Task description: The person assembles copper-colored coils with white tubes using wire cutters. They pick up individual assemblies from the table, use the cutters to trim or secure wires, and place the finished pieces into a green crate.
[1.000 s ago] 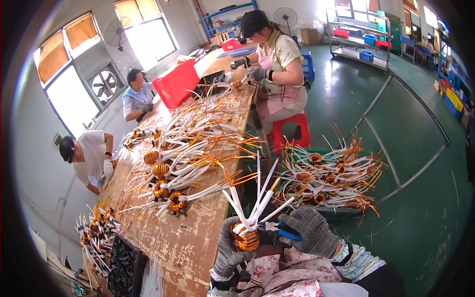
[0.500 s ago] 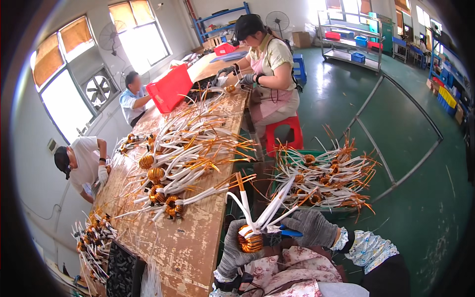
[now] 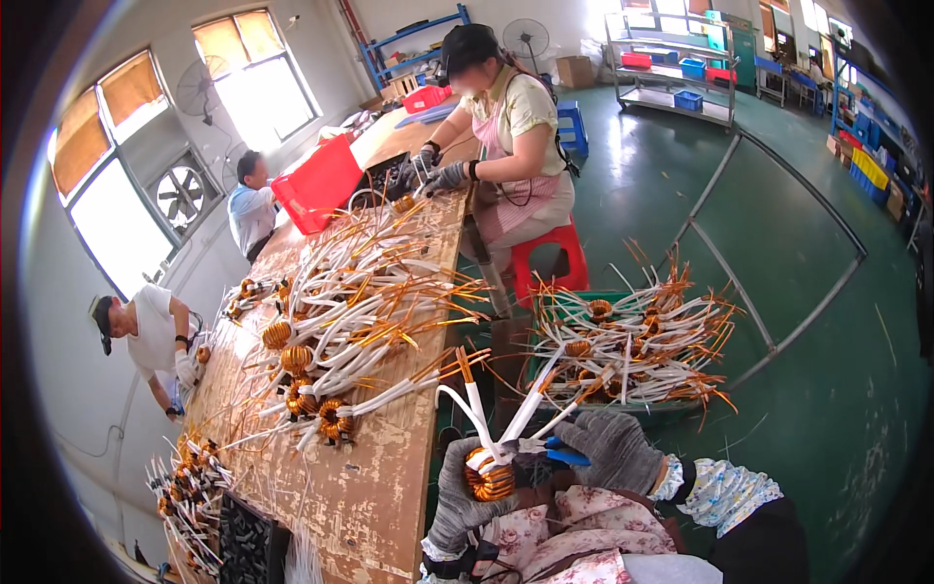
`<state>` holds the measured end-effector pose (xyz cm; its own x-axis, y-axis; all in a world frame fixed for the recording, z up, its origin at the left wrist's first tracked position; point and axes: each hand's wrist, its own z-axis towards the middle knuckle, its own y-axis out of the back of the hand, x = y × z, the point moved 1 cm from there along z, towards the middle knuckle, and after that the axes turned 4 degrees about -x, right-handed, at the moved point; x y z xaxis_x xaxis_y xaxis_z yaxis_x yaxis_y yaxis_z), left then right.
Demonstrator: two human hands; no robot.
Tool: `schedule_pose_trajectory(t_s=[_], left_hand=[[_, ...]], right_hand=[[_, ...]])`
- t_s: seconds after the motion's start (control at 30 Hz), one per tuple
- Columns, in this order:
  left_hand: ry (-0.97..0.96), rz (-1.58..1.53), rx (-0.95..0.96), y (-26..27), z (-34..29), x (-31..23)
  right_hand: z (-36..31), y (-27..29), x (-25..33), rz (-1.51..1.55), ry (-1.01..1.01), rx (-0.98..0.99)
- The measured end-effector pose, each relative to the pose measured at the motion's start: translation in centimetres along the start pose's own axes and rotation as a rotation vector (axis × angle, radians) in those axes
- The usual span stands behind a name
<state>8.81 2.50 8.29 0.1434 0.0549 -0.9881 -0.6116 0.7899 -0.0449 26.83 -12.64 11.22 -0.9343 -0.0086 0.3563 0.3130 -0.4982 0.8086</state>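
My left hand [image 3: 454, 501], in a grey knit glove, is closed around a ring-shaped copper coil [image 3: 489, 479] in front of my lap. White-sleeved leads [image 3: 520, 419] with bare copper ends stick up from the coil. My right hand [image 3: 615, 454], gloved alike, grips blue-handled pliers [image 3: 566, 454]. The jaws reach to the base of the leads, close to the coil; whether they bite on a wire I cannot tell. Left of my hands, on the worn wooden table [image 3: 379, 487], lies a heap of similar coils [image 3: 296, 360] with white leads.
A green crate [image 3: 662, 414] full of coils stands right of the table. At the near left are more coils [image 3: 185, 477] and a black tray [image 3: 251, 545] of small black parts. A co-worker [image 3: 506, 146] sits at the table's far right side; two others work along its left. A metal frame [image 3: 725, 263] stands on the right.
The view has shifted slightly. The leads on my coil stand further apart, and the pliers now sit closer at their base. The co-worker on the left has raised their head.
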Motion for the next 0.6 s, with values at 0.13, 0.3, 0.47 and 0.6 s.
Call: schedule_pose_trajectory(t_s=[0.13, 0.3, 0.47, 0.6], left_hand=[[-0.076, 0.064, -0.032, -0.1, 0.1, -0.2], [-0.125, 0.125, 0.019, 0.5, 0.2, 1.1], [-0.095, 0.046, 0.056, -0.3, 0.2, 0.1], [-0.077, 0.015, 0.056, -0.4, 0.2, 0.9]], right_hand=[[0.4, 0.6, 1.0, -0.132, -0.127, 0.011], [0.4, -0.3, 0.0, -0.059, -0.09, 0.005], [0.3, -0.3, 0.0, -0.053, -0.041, 0.02], [0.7, -0.5, 0.6, -0.059, -0.04, 0.016]])
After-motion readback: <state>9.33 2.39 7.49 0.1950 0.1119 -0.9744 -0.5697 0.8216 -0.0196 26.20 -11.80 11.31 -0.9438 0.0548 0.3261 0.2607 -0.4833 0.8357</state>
